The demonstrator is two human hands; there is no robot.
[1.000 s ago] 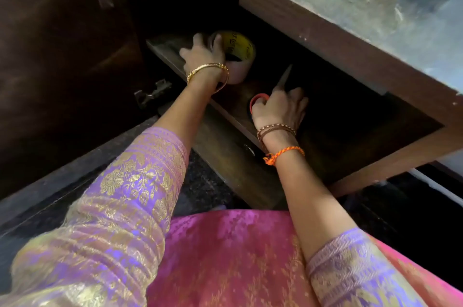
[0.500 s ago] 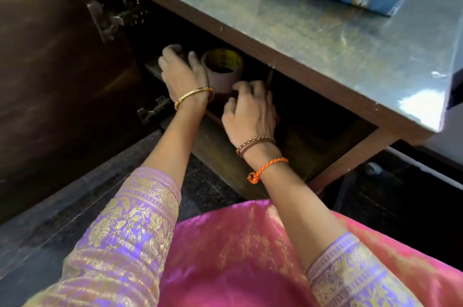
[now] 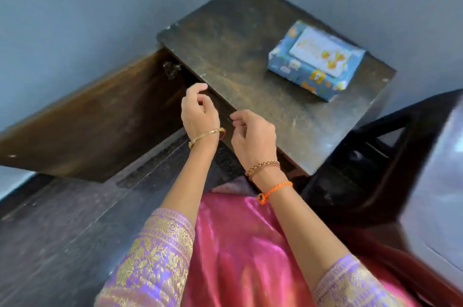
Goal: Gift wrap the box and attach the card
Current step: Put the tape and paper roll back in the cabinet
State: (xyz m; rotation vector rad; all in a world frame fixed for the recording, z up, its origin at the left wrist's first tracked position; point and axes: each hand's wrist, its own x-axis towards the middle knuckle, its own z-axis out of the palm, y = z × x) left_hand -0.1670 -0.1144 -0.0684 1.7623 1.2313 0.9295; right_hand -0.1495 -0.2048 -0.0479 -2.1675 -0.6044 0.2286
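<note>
Toward the far right of the tabletop (image 3: 225, 38) sits the wrapped box (image 3: 316, 61), card (image 3: 322, 52) flat on its top face. Its long axis runs diagonally from near right to far left. It looks light and stiff, the paper slick; best gripped across its short sides. Well apart, at the near edge, left hand (image 3: 199, 112) and right hand (image 3: 253, 137) hang loosely curled, holding nothing, beside the open cabinet door (image 3: 95, 121).
</note>
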